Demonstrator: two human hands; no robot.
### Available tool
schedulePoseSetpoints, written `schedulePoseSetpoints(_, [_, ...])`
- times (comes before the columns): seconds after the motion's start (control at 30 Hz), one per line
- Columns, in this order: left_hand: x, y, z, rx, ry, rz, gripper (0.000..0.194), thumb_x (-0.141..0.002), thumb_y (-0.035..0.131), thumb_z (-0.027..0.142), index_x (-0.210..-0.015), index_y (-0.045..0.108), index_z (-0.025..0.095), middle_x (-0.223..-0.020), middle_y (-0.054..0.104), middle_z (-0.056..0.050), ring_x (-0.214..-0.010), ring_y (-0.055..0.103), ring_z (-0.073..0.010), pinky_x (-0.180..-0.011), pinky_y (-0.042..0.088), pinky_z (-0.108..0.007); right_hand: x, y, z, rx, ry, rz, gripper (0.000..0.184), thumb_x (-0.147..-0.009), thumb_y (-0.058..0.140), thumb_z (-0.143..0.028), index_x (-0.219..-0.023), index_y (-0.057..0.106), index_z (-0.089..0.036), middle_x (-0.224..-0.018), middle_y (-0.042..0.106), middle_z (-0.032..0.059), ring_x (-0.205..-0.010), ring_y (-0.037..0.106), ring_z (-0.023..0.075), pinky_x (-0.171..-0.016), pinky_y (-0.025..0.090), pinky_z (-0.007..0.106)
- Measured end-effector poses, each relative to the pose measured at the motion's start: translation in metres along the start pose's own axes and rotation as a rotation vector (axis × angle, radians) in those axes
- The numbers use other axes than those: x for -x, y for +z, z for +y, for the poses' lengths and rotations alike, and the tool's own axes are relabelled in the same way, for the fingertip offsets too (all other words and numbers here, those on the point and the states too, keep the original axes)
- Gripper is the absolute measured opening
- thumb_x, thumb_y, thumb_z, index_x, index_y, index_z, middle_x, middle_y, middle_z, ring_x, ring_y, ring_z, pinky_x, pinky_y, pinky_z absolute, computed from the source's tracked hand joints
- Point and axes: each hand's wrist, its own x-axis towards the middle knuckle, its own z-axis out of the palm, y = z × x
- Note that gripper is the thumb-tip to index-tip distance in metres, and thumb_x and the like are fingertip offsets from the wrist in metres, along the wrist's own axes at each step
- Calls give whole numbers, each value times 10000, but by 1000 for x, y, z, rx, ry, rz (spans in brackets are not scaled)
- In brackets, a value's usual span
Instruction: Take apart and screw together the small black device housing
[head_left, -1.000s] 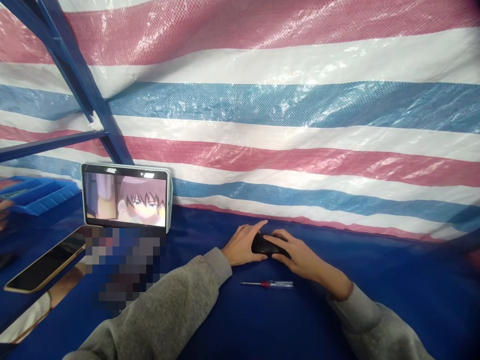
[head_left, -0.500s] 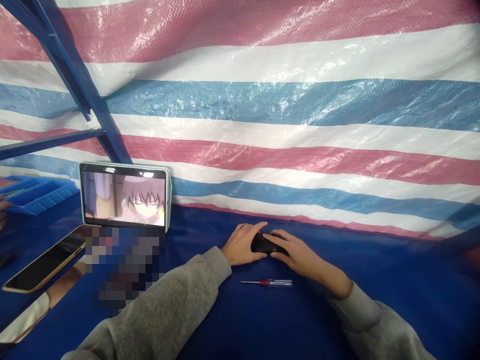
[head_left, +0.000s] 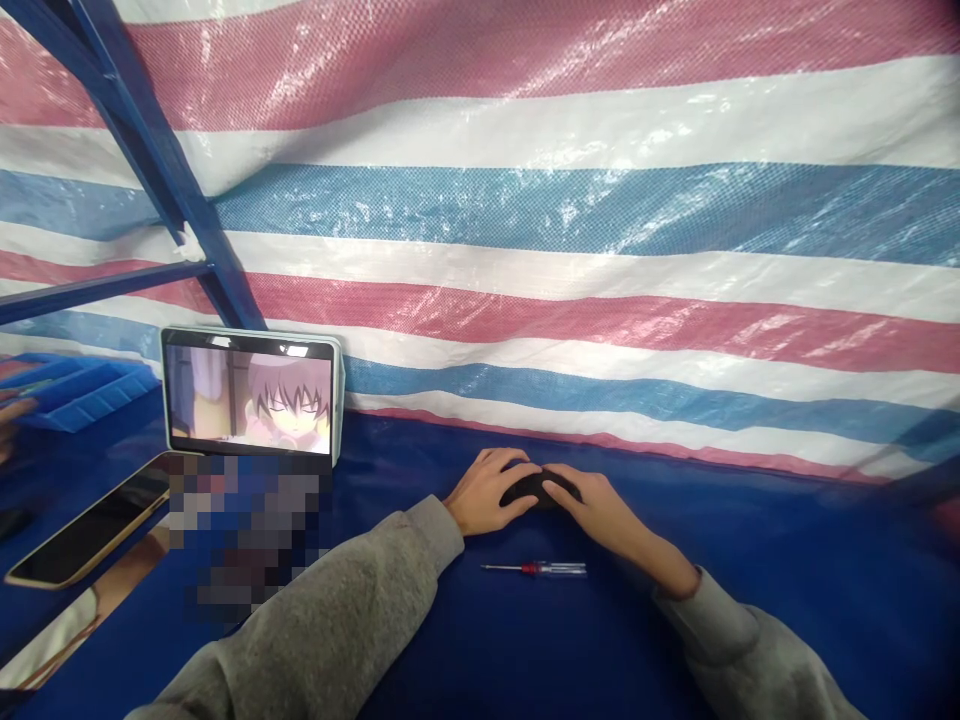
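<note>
A black, rounded computer mouse rests on the blue table, partly covered by fingers. My left hand is closed around its left side, thumb at the near edge and fingers over the far edge. From the right, my right hand grips the mouse's other end, its thumb lying on top. The fingertips on the far side are hidden. Just nearer to me lies a small screwdriver with a clear handle, a red collar and its thin shaft pointing left; neither hand touches it.
A tablet playing a cartoon stands at the left, with a gold-edged phone lying before it. Beyond are blue trays and another person's blurred hand. A striped tarp closes off the back, beside a blue metal frame.
My left fingers have curled in over the mouse's top. My right fingers have drawn back to the far edge, and that thumb has moved up onto the mouse. The screwdriver stays put.
</note>
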Motion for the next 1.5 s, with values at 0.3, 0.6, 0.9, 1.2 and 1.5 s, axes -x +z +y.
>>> schedulePoseSetpoints(0.3, [-1, 1, -2, 21, -40, -47, 368, -959, 480, 391, -1303, 532, 271, -1240, 577, -60, -1129, 556, -218, -976, 392, -368, 13, -42, -31, 269, 28, -382, 166, -735, 697, -396, -769, 654, -239, -684, 651, -4, -598, 593, 160, -511, 343, 255])
schedulePoseSetpoints(0.6, [-1, 0, 0, 54, -59, -39, 369, -967, 462, 396, -1308, 541, 281, -1252, 584, -56, -1146, 550, -220, -998, 392, -379, 23, -20, -30, 392, -29, -514, 123, -668, 746, -247, -757, 662, -232, -825, 685, 29, -702, 648, 204, -581, 412, 276])
schedulePoseSetpoints(0.9, [-2, -6, 0, 285, -197, 283, 400, -1008, 334, 394, -1026, 678, 192, -1003, 694, -56, -958, 630, -199, -889, 455, -334, -9, -78, -62, 88, 28, -216, 228, -869, 543, -358, -786, 700, -215, -659, 667, 0, -577, 580, 140, -557, 400, 255])
schedulePoseSetpoints(1.2, [2, -5, -5, 333, -264, 476, 294, -972, 415, 345, -1037, 648, 178, -910, 694, -53, -892, 642, -205, -882, 470, -349, -21, -102, -76, -56, 66, 216, 236, -824, 602, -414, -804, 716, -207, -620, 649, -9, -517, 556, 126, -551, 437, 259])
schedulePoseSetpoints(1.5, [0, -4, -3, 219, -168, 496, 152, -901, 588, 294, -964, 687, 197, -861, 701, -42, -830, 640, -194, -837, 466, -349, -16, -95, -75, -36, 73, 253, 268, -837, 582, -416, -871, 732, -197, -697, 690, 20, -560, 571, 140, -561, 446, 264])
